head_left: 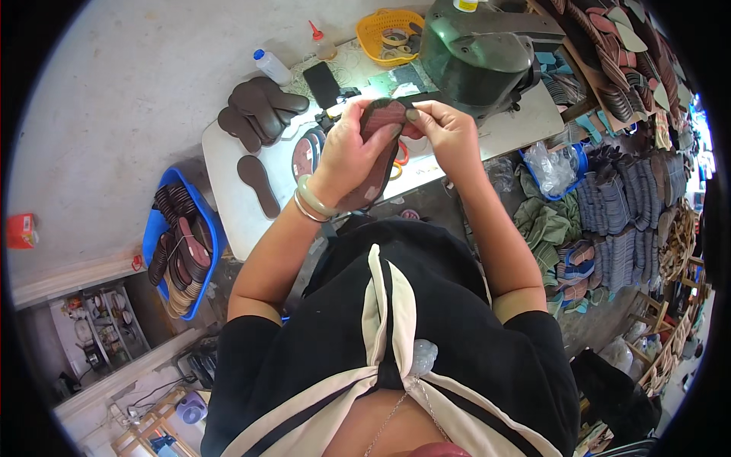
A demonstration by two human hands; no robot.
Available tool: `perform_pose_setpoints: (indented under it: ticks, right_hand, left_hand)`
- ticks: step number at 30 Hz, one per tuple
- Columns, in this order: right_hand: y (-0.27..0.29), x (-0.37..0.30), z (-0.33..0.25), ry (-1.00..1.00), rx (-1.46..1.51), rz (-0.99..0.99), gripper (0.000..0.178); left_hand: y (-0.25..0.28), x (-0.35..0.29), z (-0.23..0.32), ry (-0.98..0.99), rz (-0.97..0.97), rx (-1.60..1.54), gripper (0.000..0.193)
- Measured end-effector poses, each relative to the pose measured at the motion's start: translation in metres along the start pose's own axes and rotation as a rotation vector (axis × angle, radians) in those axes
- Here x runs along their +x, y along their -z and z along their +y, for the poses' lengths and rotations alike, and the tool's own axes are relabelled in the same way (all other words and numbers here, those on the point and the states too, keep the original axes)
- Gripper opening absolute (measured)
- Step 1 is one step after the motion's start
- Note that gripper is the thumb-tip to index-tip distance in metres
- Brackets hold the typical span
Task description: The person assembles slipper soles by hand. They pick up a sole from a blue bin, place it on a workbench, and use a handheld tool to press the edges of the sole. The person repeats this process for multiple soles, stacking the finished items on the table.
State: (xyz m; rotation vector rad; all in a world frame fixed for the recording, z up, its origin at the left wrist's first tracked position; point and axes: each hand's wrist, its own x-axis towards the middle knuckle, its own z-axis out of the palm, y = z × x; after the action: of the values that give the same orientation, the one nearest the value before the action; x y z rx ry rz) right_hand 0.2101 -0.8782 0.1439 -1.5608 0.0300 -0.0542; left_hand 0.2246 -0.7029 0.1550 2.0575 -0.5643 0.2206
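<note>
My left hand (344, 156), with two bangles at the wrist, grips a reddish-brown shoe insole (375, 177) with a dark edge. Its thumb lies across the insole's face. At the toe end, my right hand (448, 137) pinches the dark rim between thumb and fingers; whether a separate strip is caught there I cannot make out. The insole is held up over the table's near edge. Orange-handled scissors (402, 154) show partly behind it. Beside my left wrist lie several striped insoles (304, 156), partly covered by the hand.
A white table (221, 164) bears a pile of dark insoles (263, 110), a single insole (259, 185), a phone (321, 84), bottles, a yellow basket (369, 34) and a sewing machine (476, 65). A blue bin (217, 247) of soles stands left. Stacked soles (617, 194) crowd the right.
</note>
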Motion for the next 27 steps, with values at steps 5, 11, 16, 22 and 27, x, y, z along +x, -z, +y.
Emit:
perform_pose_setpoints:
  ticks: [5,11,16,22,27]
  right_hand:
    - [-0.028,0.015,0.01,-0.014,0.029,-0.081,0.018]
    - [-0.07,0.028,0.02,-0.134,0.114,-0.103,0.016]
    - [-0.09,0.031,0.025,0.178,-0.614,-0.17,0.012]
    - [-0.089,0.042,0.044,0.696,-0.902,-0.236,0.015]
    - [-0.108,0.044,0.042,-0.2,0.025,-0.273,0.026]
  left_hand:
    - [0.023,-0.005,-0.037,0.087,-0.121,-0.166,0.023]
    - [0.054,-0.016,-0.045,0.07,-0.076,0.064,0.023]
    - [0.072,-0.032,-0.067,0.02,-0.015,0.225,0.018]
    - [0.09,-0.034,-0.097,0.14,-0.152,0.077,0.025]
    - [0.086,-0.029,-0.09,0.131,-0.09,0.134,0.021]
